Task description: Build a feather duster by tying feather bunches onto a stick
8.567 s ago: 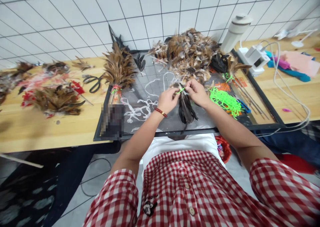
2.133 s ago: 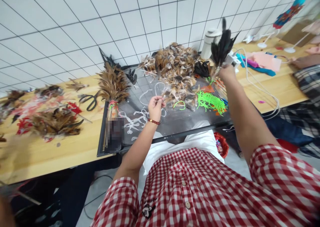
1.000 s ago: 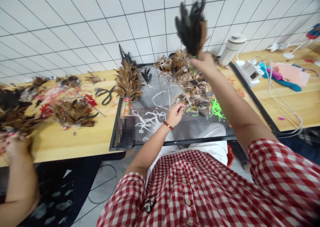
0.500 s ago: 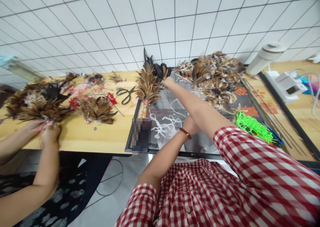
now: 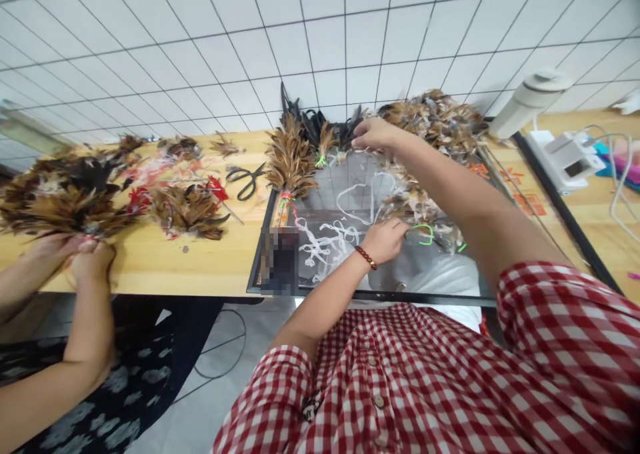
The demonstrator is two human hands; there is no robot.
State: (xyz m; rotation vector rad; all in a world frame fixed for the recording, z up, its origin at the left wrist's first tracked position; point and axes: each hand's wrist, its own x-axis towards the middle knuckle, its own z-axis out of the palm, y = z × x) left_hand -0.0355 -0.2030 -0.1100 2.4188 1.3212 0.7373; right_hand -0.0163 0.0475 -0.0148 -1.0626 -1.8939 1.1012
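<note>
In the head view, my left hand is closed in a pinch over the dark mat, and a bright green string curls out to the right of its fingertips. Farther back, my right hand is at the left end of a brown and white feather pile. Its fingers are loosely curved and apart, close to some dark feathers. To its left lies a small feather bundle bound with green string. Beside that is a large brown feather duster with red and green binding.
White string lies tangled on the mat. Black scissors rest on the wooden table to the left, near more feather bundles. At far left another person's hands hold a feather duster. A white bottle and a power strip stand right.
My right hand has moved right from the small green-tied bundle, which now lies by the duster, to the feather pile. The green string at my left hand is now visible; the view shifted slightly.
</note>
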